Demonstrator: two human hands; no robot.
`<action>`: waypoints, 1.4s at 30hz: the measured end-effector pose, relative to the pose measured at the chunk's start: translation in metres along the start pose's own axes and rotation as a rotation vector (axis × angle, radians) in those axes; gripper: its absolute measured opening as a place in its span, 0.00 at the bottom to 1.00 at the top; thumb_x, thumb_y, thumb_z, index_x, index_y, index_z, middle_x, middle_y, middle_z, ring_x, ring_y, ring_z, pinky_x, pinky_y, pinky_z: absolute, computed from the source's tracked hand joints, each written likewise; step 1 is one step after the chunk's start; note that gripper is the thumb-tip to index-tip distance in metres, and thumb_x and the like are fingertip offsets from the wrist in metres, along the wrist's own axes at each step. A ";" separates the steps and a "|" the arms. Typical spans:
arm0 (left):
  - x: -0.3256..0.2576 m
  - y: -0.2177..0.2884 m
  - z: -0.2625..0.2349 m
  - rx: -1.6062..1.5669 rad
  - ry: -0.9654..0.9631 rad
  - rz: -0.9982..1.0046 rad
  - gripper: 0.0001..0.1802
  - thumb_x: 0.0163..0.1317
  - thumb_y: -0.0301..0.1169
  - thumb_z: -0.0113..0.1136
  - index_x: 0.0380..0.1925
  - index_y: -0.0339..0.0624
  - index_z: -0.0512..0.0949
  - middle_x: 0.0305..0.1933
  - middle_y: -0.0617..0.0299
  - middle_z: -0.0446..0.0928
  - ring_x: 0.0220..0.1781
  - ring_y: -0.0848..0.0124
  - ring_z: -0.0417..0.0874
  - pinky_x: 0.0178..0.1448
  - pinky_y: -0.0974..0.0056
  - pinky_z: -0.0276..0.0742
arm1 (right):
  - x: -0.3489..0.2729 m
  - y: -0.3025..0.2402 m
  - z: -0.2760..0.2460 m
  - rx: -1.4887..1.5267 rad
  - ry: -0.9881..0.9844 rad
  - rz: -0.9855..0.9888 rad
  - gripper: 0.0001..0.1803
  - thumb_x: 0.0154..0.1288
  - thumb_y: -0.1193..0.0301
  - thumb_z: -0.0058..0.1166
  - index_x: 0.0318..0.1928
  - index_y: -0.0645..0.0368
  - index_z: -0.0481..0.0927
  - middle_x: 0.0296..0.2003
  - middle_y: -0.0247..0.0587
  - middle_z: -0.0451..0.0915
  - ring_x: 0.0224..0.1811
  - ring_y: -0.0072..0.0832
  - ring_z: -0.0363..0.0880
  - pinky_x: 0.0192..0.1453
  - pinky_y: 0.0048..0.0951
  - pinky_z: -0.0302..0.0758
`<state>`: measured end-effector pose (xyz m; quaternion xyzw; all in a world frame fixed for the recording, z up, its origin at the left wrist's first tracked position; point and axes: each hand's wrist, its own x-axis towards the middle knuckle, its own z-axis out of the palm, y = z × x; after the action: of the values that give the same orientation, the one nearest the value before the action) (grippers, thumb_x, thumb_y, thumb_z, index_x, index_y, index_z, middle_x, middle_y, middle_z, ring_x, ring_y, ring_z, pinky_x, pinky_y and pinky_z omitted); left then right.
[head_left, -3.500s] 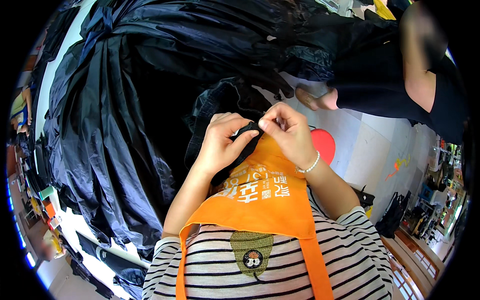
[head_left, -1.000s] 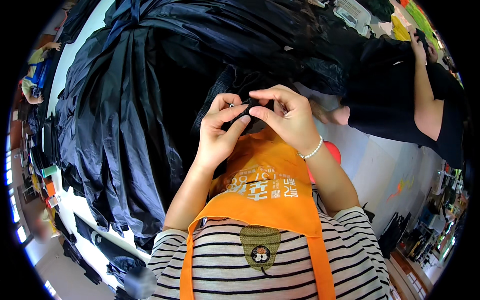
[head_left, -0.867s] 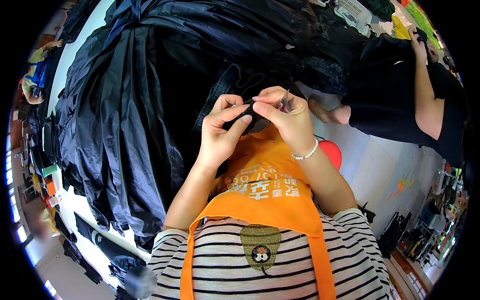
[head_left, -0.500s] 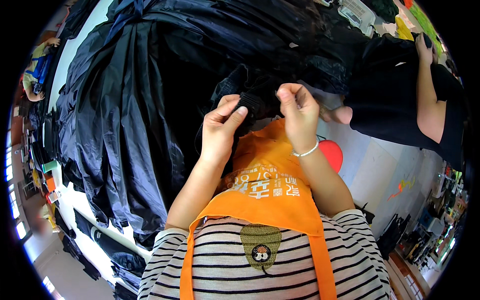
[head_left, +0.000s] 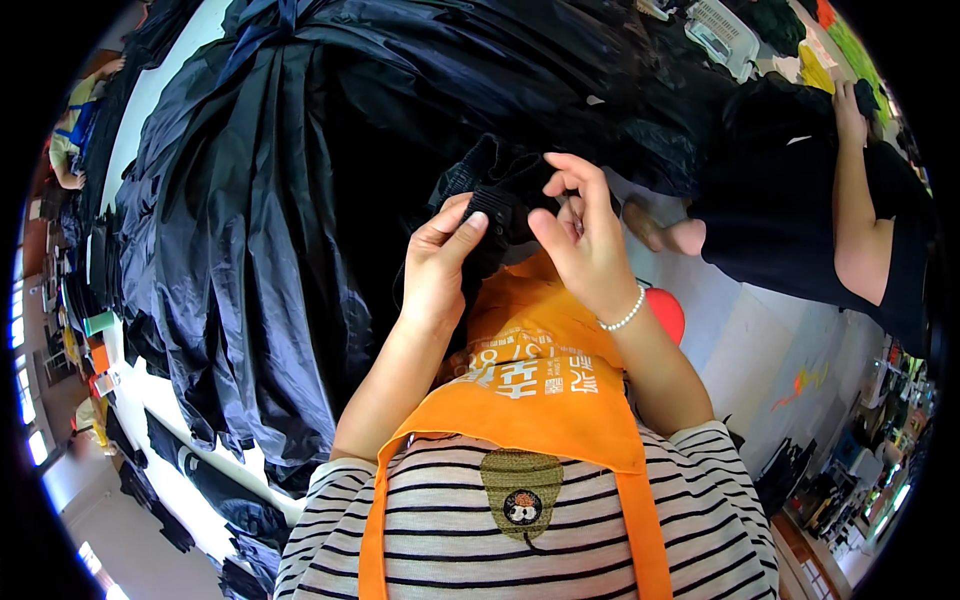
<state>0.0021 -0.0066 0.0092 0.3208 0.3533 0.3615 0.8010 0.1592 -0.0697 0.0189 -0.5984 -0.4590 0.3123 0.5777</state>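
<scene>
My left hand (head_left: 440, 262) is closed, thumb over fingers, on a black ribbed band (head_left: 490, 205) in front of me. The band belongs to dark cloth bunched around it, and its far parts merge with the black behind. Just to the right is my right hand (head_left: 588, 235), thumb and forefinger spread apart, the other fingers partly curled. A small dark spot shows among those curled fingers, too unclear to name. The fingertips are near the ribbed band but look apart from it.
Large heaps of shiny black fabric (head_left: 250, 230) cover the left and far side. At the right a person in dark clothing (head_left: 790, 220) is close by. A white plastic basket (head_left: 722, 38) stands at the far right. Something round and red (head_left: 664, 315) shows beside my right forearm.
My right hand has gone from a pinch to thumb and forefinger spread apart. My left hand stays on the ribbed band, almost in place.
</scene>
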 end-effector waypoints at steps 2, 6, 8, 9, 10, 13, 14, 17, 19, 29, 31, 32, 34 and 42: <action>0.000 -0.001 0.000 -0.013 0.031 0.020 0.10 0.65 0.22 0.54 0.43 0.34 0.82 0.45 0.65 0.78 0.47 0.74 0.79 0.55 0.70 0.74 | -0.006 0.003 -0.002 -0.017 -0.007 0.005 0.11 0.68 0.71 0.51 0.48 0.60 0.70 0.38 0.39 0.72 0.31 0.25 0.73 0.38 0.26 0.71; 0.000 -0.002 -0.001 -0.015 0.018 0.027 0.10 0.65 0.22 0.54 0.42 0.35 0.82 0.45 0.65 0.78 0.47 0.74 0.79 0.56 0.70 0.73 | -0.009 0.007 -0.003 -0.193 -0.132 0.054 0.10 0.70 0.69 0.49 0.45 0.61 0.69 0.39 0.42 0.72 0.37 0.32 0.75 0.45 0.30 0.73; -0.001 -0.003 -0.001 -0.017 0.011 0.022 0.10 0.65 0.22 0.54 0.42 0.35 0.82 0.45 0.65 0.77 0.47 0.74 0.79 0.57 0.70 0.73 | -0.006 0.005 -0.001 -0.158 -0.129 0.053 0.10 0.68 0.69 0.53 0.43 0.62 0.71 0.39 0.42 0.74 0.39 0.33 0.75 0.45 0.29 0.73; -0.001 -0.003 -0.001 -0.004 0.007 0.021 0.10 0.65 0.22 0.54 0.42 0.35 0.82 0.46 0.65 0.77 0.48 0.74 0.78 0.57 0.70 0.73 | -0.004 0.004 -0.001 -0.164 -0.129 0.034 0.10 0.68 0.69 0.54 0.43 0.62 0.71 0.39 0.43 0.74 0.39 0.33 0.76 0.44 0.29 0.73; -0.001 -0.003 -0.001 0.009 0.004 0.020 0.10 0.65 0.22 0.54 0.42 0.35 0.82 0.46 0.65 0.77 0.48 0.74 0.78 0.57 0.70 0.72 | -0.002 0.003 0.000 -0.171 -0.129 0.015 0.10 0.67 0.70 0.55 0.42 0.62 0.71 0.39 0.43 0.74 0.39 0.34 0.76 0.44 0.29 0.73; -0.003 -0.003 -0.001 0.090 -0.034 0.041 0.10 0.65 0.22 0.54 0.42 0.35 0.82 0.47 0.64 0.76 0.49 0.74 0.77 0.57 0.70 0.72 | 0.001 0.000 0.006 -0.156 -0.116 -0.021 0.10 0.66 0.70 0.56 0.42 0.61 0.72 0.39 0.42 0.74 0.38 0.34 0.78 0.41 0.30 0.75; -0.003 -0.004 -0.001 0.090 -0.034 0.039 0.10 0.65 0.22 0.54 0.42 0.35 0.82 0.48 0.64 0.75 0.49 0.74 0.77 0.57 0.70 0.72 | 0.002 -0.001 0.006 -0.180 -0.112 -0.033 0.09 0.66 0.70 0.56 0.42 0.61 0.72 0.38 0.42 0.75 0.37 0.35 0.78 0.40 0.30 0.75; -0.004 -0.004 0.000 0.091 -0.030 0.032 0.10 0.65 0.22 0.54 0.43 0.35 0.82 0.48 0.63 0.75 0.49 0.75 0.76 0.57 0.70 0.71 | 0.003 -0.002 0.006 -0.244 -0.104 -0.064 0.09 0.65 0.70 0.57 0.42 0.60 0.73 0.37 0.42 0.75 0.35 0.35 0.79 0.38 0.30 0.75; -0.005 -0.005 0.001 0.095 -0.029 0.024 0.10 0.65 0.22 0.54 0.43 0.34 0.82 0.48 0.63 0.75 0.49 0.75 0.76 0.57 0.71 0.71 | 0.002 -0.001 0.005 -0.284 -0.094 -0.077 0.10 0.65 0.70 0.58 0.41 0.60 0.73 0.36 0.41 0.75 0.34 0.35 0.79 0.37 0.30 0.75; -0.006 -0.008 0.001 0.193 -0.104 0.094 0.10 0.64 0.20 0.55 0.43 0.34 0.82 0.47 0.64 0.74 0.48 0.75 0.76 0.55 0.72 0.72 | -0.001 -0.002 0.004 -0.153 -0.058 -0.086 0.08 0.63 0.72 0.59 0.39 0.60 0.75 0.33 0.39 0.76 0.28 0.28 0.76 0.34 0.25 0.73; -0.009 -0.008 0.004 0.247 -0.103 0.114 0.10 0.64 0.20 0.55 0.43 0.34 0.82 0.46 0.64 0.74 0.48 0.75 0.76 0.54 0.72 0.72 | -0.001 0.000 0.005 -0.147 -0.061 -0.087 0.08 0.63 0.73 0.59 0.39 0.61 0.75 0.32 0.39 0.76 0.28 0.28 0.75 0.34 0.24 0.73; -0.010 -0.009 0.003 0.257 -0.095 0.104 0.10 0.63 0.20 0.55 0.42 0.34 0.82 0.46 0.64 0.74 0.48 0.75 0.75 0.53 0.72 0.71 | -0.002 0.002 0.004 -0.141 -0.065 -0.078 0.08 0.63 0.73 0.59 0.39 0.61 0.75 0.32 0.39 0.76 0.28 0.27 0.75 0.34 0.24 0.73; -0.012 -0.010 0.000 0.272 -0.068 0.085 0.09 0.62 0.19 0.56 0.40 0.34 0.82 0.45 0.64 0.73 0.46 0.75 0.75 0.52 0.72 0.71 | -0.004 0.005 0.001 -0.128 -0.085 -0.058 0.07 0.64 0.73 0.58 0.39 0.61 0.75 0.31 0.38 0.76 0.28 0.25 0.75 0.33 0.24 0.73; -0.096 0.034 -0.060 1.019 -0.540 0.212 0.06 0.38 0.21 0.51 0.20 0.33 0.75 0.34 0.51 0.74 0.37 0.59 0.78 0.42 0.63 0.73 | -0.010 0.055 -0.028 -0.288 -0.097 -0.070 0.32 0.50 0.65 0.72 0.54 0.62 0.75 0.46 0.44 0.79 0.42 0.31 0.80 0.47 0.28 0.77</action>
<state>-0.1047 -0.0505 0.0343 0.7798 0.2317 0.1297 0.5669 0.1908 -0.0848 -0.0326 -0.6428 -0.5471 0.2514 0.4736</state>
